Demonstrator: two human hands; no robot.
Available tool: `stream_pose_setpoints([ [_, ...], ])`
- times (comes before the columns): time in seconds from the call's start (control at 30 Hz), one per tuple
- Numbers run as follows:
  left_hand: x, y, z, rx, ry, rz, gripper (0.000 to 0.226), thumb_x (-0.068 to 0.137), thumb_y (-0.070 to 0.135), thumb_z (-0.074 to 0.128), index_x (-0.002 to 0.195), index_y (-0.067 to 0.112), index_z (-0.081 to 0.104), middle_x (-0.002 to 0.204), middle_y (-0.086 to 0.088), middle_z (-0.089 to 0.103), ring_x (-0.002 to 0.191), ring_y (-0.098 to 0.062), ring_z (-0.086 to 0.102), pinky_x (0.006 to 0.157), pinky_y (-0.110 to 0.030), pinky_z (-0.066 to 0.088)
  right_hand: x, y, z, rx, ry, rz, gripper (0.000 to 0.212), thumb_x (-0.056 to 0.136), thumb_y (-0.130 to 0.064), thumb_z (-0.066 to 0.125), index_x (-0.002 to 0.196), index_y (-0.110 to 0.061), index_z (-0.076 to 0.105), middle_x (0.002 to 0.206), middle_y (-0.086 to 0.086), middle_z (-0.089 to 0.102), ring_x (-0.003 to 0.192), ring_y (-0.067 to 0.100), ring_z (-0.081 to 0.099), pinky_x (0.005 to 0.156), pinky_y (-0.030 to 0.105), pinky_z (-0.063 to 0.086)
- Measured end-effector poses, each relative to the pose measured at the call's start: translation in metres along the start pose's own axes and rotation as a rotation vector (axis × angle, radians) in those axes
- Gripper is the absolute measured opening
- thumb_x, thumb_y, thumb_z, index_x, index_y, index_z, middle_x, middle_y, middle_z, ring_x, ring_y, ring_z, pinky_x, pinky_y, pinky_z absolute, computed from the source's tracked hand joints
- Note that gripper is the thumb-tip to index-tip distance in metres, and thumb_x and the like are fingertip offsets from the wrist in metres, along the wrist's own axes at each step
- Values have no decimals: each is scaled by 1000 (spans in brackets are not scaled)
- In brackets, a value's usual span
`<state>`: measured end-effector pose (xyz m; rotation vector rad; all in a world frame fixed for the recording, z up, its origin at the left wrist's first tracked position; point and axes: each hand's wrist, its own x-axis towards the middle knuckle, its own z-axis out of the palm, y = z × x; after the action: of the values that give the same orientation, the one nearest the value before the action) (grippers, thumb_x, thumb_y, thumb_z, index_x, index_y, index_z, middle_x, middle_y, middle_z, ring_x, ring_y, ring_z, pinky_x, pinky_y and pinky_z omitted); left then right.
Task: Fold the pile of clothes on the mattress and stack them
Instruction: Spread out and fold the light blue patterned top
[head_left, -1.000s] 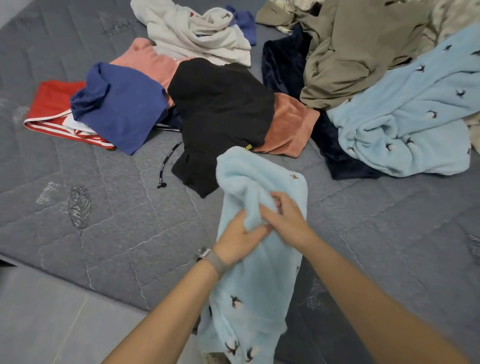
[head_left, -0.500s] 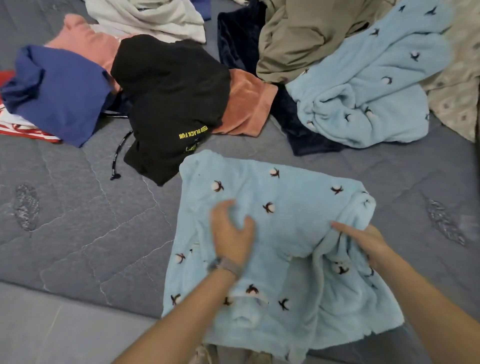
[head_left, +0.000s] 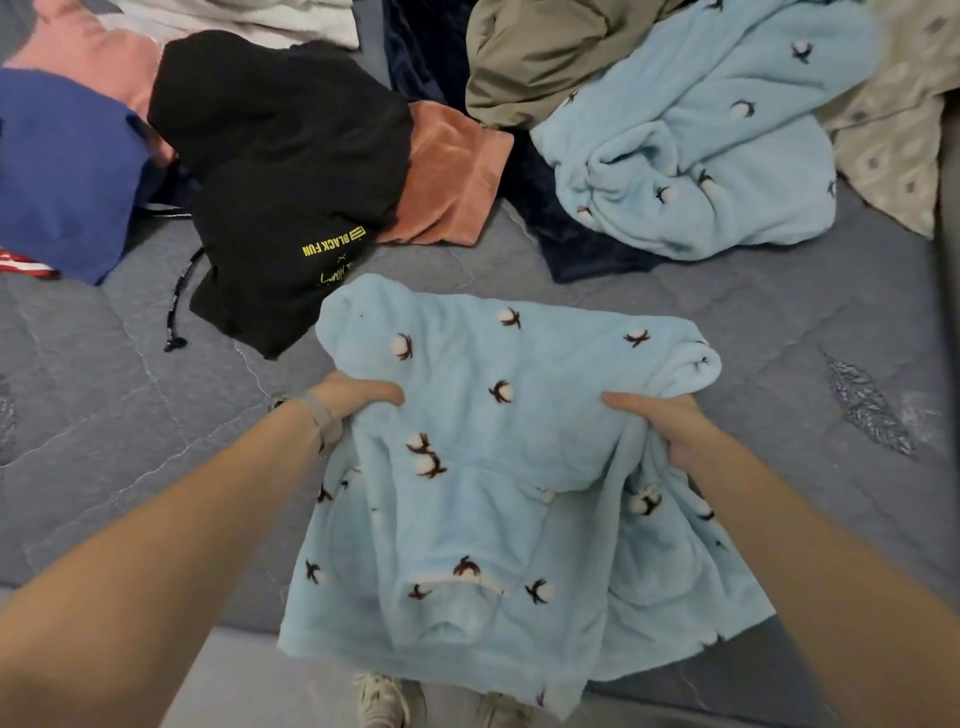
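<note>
Mattress (head_left: 675, 322) still has the unfolded pile (head_left: 291, 156) across the far side. The light blue fleece (head_left: 493, 467) I see was bunched a second ago, now spread wide over the near edge. Left hand (head_left: 358, 397) and right hand (head_left: 660, 421) each grip a top corner. Ready to lay flat and fold.

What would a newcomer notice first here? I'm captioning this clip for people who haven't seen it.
First, the pale blue fleece with cotton-flower print, spread at the centre and gripped at its sides by the left hand and right hand. Behind it on the grey mattress lies an unfolded heap: a black hoodie with yellow lettering left of centre, and a matching blue fleece bunched at upper right.
</note>
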<state>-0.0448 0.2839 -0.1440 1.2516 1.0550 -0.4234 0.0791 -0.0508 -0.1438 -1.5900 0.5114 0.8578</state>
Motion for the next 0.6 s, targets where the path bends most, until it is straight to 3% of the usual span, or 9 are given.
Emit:
stream_pose_setpoints([
  [0.1, -17, 15, -11, 5, -136, 112, 86, 43, 7, 85, 125, 11, 58, 118, -10, 67, 107, -32, 65, 86, -47, 55, -10, -24, -5, -3, -34, -48, 75, 53, -15, 87, 123, -11, 60, 117, 7, 69, 103, 26, 67, 89, 45, 55],
  [0.23, -34, 31, -39, -87, -331, 248, 82, 47, 4, 91, 123, 8, 61, 122, -7, 66, 112, -23, 63, 81, -34, 57, -34, -51, -25, 32, -79, -296, 56, 72, -2, 77, 125, -9, 59, 116, 4, 70, 104, 20, 68, 81, 35, 59],
  [0.33, -38, 24, -69, 58, -326, 271, 61, 61, 2, 84, 117, 21, 67, 126, 8, 63, 114, -7, 60, 90, -26, 51, -47, -43, -46, -114, -58, -394, 45, 75, -7, 77, 113, -26, 62, 115, -5, 68, 102, 5, 66, 82, 24, 57],
  [0.4, -34, 7, -97, 539, -88, 313, 56, 81, 18, 74, 131, 33, 52, 137, 22, 46, 120, 1, 47, 105, -26, 36, -44, -23, -62, -583, -14, -356, 35, 69, -36, 82, 95, -42, 60, 121, -3, 64, 115, 12, 59, 98, 30, 49],
  [0.47, -17, -23, -114, 1064, 109, 238, 71, 79, 60, 65, 140, 51, 29, 140, 27, 35, 123, -1, 37, 113, -36, 28, -33, 1, -77, -910, -54, -330, 23, 67, -55, 78, 84, -60, 62, 119, -11, 61, 127, 20, 45, 114, 39, 32],
  [0.53, -16, -37, -100, 1388, 81, 229, 64, 80, 69, 46, 133, 61, 11, 127, 29, 29, 121, -5, 32, 112, -33, 25, -19, 14, -84, -1198, -78, -518, 25, 61, -59, 60, 75, -78, 52, 106, -28, 51, 126, 16, 35, 116, 26, 14],
  [0.57, -25, -34, -88, 1421, 38, 243, 50, 82, 65, 45, 124, 64, 17, 122, 26, 30, 117, -5, 34, 108, -30, 26, -19, 18, -81, -1343, -116, -669, 26, 61, -61, 55, 79, -79, 50, 104, -29, 49, 124, 16, 35, 113, 22, 10],
  [0.6, -36, -31, -75, 1578, 23, 416, 32, 83, 59, 50, 110, 62, 34, 118, 22, 37, 111, -8, 39, 102, -28, 30, -19, 22, -81, -1477, -193, -856, 23, 69, -60, 51, 90, -71, 52, 109, -26, 52, 127, 18, 37, 110, 24, 10],
])
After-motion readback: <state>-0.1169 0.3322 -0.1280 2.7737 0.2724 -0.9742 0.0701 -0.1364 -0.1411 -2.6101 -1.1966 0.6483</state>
